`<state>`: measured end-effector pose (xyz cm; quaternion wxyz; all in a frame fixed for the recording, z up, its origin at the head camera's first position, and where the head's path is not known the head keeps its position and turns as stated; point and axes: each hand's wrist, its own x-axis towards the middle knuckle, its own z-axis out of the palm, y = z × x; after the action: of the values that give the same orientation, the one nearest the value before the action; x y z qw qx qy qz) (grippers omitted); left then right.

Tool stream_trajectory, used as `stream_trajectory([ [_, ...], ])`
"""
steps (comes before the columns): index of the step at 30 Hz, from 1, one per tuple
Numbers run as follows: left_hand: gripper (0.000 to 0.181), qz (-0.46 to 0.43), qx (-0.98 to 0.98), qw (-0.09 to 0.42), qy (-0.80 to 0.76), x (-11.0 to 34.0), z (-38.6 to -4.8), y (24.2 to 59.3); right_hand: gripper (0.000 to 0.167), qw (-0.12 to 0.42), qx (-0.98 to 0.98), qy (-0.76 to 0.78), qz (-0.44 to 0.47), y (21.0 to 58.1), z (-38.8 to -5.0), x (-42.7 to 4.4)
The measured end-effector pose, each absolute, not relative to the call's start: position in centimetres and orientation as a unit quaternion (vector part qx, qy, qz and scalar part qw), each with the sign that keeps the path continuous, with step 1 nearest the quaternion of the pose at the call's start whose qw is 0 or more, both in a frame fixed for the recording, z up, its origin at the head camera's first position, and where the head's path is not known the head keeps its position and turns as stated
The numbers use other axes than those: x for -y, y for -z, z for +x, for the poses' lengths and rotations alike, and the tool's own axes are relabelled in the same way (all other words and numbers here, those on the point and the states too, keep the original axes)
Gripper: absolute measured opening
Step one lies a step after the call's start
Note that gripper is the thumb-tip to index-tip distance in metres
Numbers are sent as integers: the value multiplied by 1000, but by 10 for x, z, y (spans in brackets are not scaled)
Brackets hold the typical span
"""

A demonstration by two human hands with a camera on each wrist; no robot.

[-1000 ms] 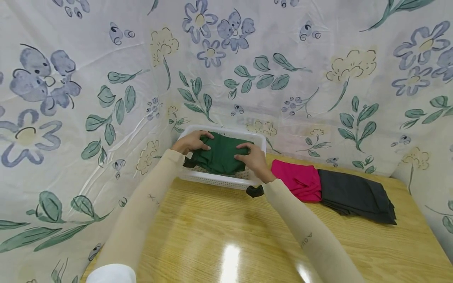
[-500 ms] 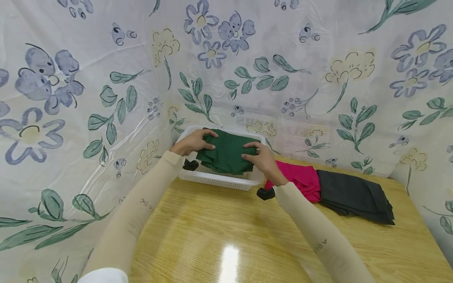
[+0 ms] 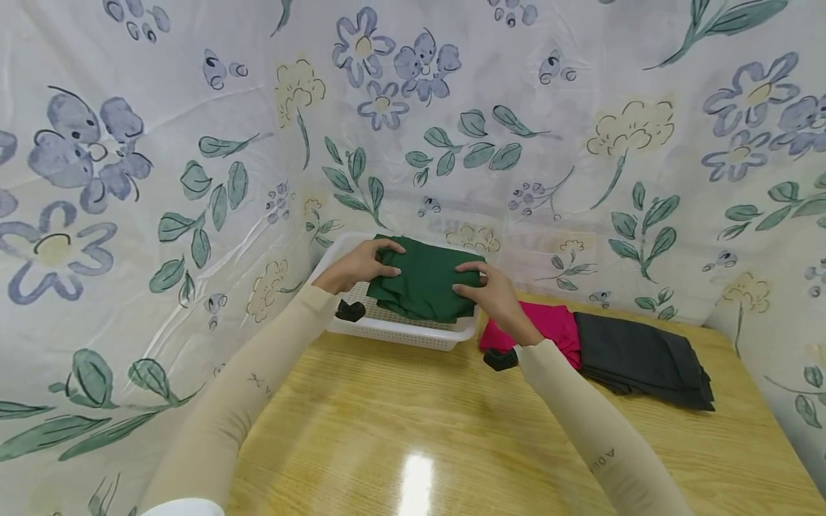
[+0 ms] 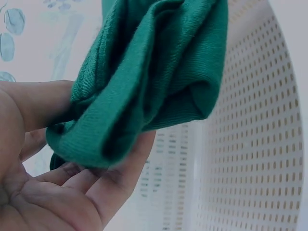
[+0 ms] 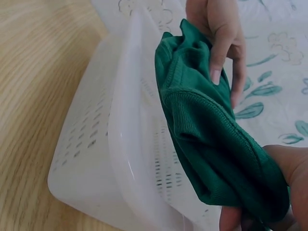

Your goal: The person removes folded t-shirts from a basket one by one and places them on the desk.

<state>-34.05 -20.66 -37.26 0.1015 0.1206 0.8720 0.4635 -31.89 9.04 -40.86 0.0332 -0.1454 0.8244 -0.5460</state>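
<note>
A folded green cloth garment (image 3: 426,279) is held up over a white plastic basket (image 3: 393,330) with perforated walls. My left hand (image 3: 363,264) pinches its left end, thumb on one face and fingers on the other, as the left wrist view shows around the folded green fabric (image 4: 144,82). At the opposite end my right hand (image 3: 493,295) grips the garment the same way. In the right wrist view the green bundle (image 5: 207,130) hangs between both hands, above the basket's rim (image 5: 122,130). Its underside is hidden in the head view.
Right of the basket, a folded pink cloth (image 3: 561,326) lies on the wooden table (image 3: 348,423), partly behind my right hand. Beside it is a folded black cloth (image 3: 639,358). A floral curtain (image 3: 413,143) hangs behind and to the left.
Both hands have lifted the green garment out of the basket and shifted it slightly right. More of the basket's inside shows at left. The pink and black cloths stay put.
</note>
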Motion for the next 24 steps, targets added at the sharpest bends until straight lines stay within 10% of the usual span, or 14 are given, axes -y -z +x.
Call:
stream_trajectory([
  [24,44,144,-855,94,-490,162,-320,369,39,30,-816,557,-152,405,-295,-143],
])
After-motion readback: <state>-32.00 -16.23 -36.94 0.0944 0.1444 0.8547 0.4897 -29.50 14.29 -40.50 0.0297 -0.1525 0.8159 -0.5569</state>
